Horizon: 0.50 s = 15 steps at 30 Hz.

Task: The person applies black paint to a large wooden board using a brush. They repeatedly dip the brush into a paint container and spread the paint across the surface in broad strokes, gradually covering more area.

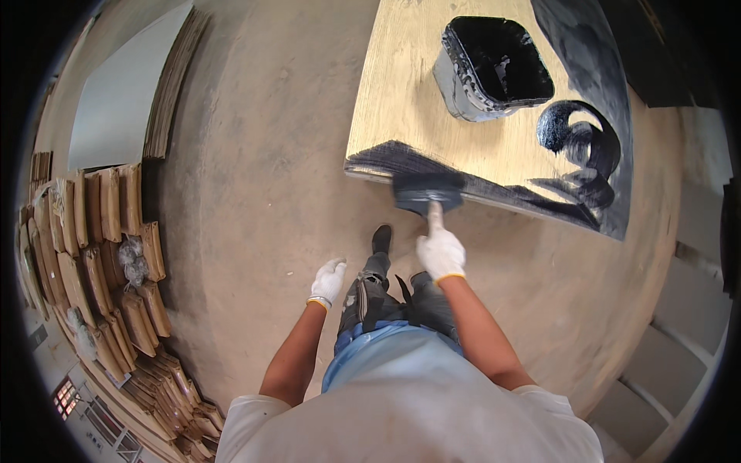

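My right hand [441, 251], in a white glove with a yellow cuff, is closed round the handle of a wide brush [429, 193] coated in black. One finger stretches along the handle. The blurred bristles lie against the near edge of a wood-grain board [401, 100], which carries black smears along that edge and down its right side. On the board stands a square bucket [475, 104] with black paint inside and drips on its rim. My left hand [329, 280], also gloved, hangs apart from the board; its fingers point away from me and its grip is hard to make out.
Stacks of brown wrapped packages [100, 266] fill the left side. Beyond them rises a pile of large flat sheets [127, 92] with a grey top. Grey panels [671, 363] lie at the lower right. My shoe [381, 239] rests on the bare concrete floor.
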Available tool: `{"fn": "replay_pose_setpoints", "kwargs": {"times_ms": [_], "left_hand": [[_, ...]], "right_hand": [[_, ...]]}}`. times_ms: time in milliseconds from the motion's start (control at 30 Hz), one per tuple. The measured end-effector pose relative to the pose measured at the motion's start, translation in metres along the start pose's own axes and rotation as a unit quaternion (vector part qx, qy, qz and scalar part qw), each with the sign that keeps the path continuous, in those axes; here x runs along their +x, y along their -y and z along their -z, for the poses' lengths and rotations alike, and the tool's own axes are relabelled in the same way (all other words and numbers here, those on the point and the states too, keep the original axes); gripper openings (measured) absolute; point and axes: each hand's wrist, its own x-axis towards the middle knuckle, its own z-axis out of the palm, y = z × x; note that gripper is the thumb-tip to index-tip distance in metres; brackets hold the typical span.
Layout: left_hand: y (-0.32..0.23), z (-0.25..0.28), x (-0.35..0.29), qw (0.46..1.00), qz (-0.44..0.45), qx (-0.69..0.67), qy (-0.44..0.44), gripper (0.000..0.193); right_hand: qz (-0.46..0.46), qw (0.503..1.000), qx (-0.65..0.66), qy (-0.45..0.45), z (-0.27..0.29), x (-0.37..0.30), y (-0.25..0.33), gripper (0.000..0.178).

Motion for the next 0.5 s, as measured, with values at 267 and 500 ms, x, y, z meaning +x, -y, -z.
{"fn": "replay_pose_setpoints", "kwargs": {"times_ms": [267, 500], "left_hand": [[-0.016, -0.001, 0.005, 0.999, -0.019, 0.040, 0.009, 0.047], [-0.021, 0.000, -0.002, 1.000, -0.003, 0.005, -0.024, 0.044]], "right_hand": [[0.140, 0.989, -0.042, -0.010, -0.014, 0.010, 0.050, 0.086], [-0.009, 0.999, -0.023, -0.032, -0.008, 0.009, -0.031, 0.090]]}}
